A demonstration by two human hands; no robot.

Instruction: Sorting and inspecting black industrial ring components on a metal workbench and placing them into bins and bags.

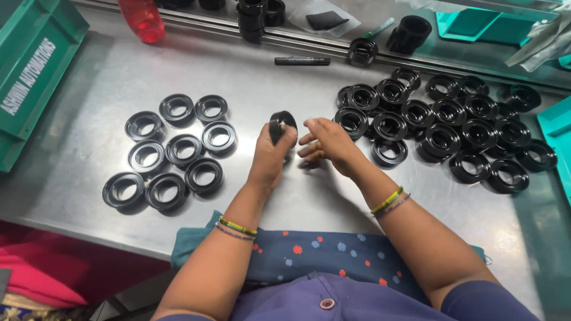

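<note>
My left hand [270,156] grips a black ring-shaped part [281,125] and holds it upright above the steel table [89,89]. My right hand [326,142] hovers just to its right, fingers spread toward the ring and holding nothing. To the left, several black rings [176,148] lie flat in neat rows. A looser pile of several black rings [440,122] spreads out to the right of my right hand. Both wrists wear thin coloured bangles.
A green bin [33,65] stands at the far left and a teal tray [556,128] at the right edge. At the back are a red bottle [141,19], a black marker [301,60], stacked black parts [251,18] and a teal container [476,24].
</note>
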